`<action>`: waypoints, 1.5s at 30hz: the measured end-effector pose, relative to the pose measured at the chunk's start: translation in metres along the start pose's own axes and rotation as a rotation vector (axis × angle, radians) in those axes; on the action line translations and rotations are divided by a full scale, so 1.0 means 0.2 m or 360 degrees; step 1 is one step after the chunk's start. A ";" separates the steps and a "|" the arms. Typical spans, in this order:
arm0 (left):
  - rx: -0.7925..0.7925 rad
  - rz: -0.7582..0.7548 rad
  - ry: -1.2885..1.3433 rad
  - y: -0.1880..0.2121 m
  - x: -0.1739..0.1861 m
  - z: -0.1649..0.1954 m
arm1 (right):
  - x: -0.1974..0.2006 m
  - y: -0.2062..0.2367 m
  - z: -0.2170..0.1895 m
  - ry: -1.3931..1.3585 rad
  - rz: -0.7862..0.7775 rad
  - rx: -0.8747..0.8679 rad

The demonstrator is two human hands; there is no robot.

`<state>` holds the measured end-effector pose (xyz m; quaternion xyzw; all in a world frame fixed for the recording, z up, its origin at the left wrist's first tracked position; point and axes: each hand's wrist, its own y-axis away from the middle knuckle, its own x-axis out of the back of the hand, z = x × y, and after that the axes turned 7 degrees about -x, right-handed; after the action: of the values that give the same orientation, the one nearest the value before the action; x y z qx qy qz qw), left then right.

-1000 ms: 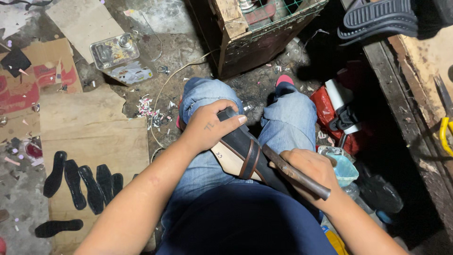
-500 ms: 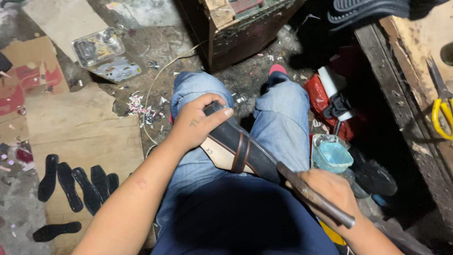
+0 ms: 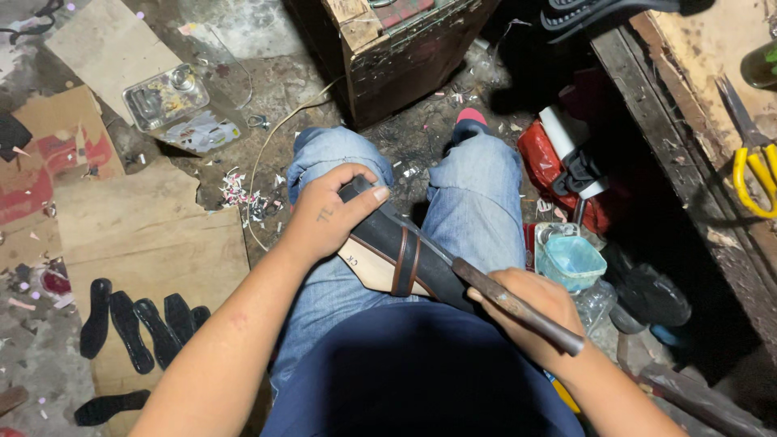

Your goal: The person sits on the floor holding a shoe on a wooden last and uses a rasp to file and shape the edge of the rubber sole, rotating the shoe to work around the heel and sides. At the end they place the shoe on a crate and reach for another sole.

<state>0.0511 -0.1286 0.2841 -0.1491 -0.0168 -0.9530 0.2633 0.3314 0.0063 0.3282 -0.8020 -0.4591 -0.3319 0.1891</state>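
Observation:
A black and tan sandal [image 3: 396, 255] with a brown strap lies across my lap, sole side partly up. My left hand [image 3: 328, 212] grips its toe end over my left knee. My right hand [image 3: 530, 311] holds a knife with a rusty brown wooden handle [image 3: 518, 306]; the blade runs along the sandal's black edge. I sit in blue jeans and a dark blue shirt.
Several black soles [image 3: 133, 328] lie on cardboard [image 3: 137, 235] at the left. A dark wooden crate [image 3: 396, 48] stands ahead. A pale blue tub [image 3: 571, 260] and a red bag [image 3: 558, 166] sit by my right knee. Yellow-handled scissors [image 3: 753, 170] lie on a wooden bench at the right.
My right hand with the knife has drawn back towards my body and shifted along the sandal's edge. The left hand keeps its grip on the toe end. The camera has shifted a little.

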 end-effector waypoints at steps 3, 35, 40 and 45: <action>0.0056 -0.0001 -0.0061 -0.01 -0.01 0.01 | 0.00 -0.03 -0.01 0.0004 -0.0018 -0.0067; 0.0166 -0.0057 0.0072 -0.03 -0.02 -0.03 | -0.04 0.05 0.08 0.0109 0.0030 -0.0354; 0.0014 -0.0022 -0.0060 -0.06 0.01 0.07 | 0.03 -0.13 -0.07 -0.0080 0.0080 0.0022; 0.0055 0.0005 -0.0112 -0.03 0.01 0.14 | 0.05 -0.21 -0.13 -0.0069 0.0075 0.0219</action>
<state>0.0545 -0.1212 0.3120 -0.1779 -0.0424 -0.9463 0.2665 0.2902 0.0182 0.3541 -0.8047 -0.4659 -0.2776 0.2415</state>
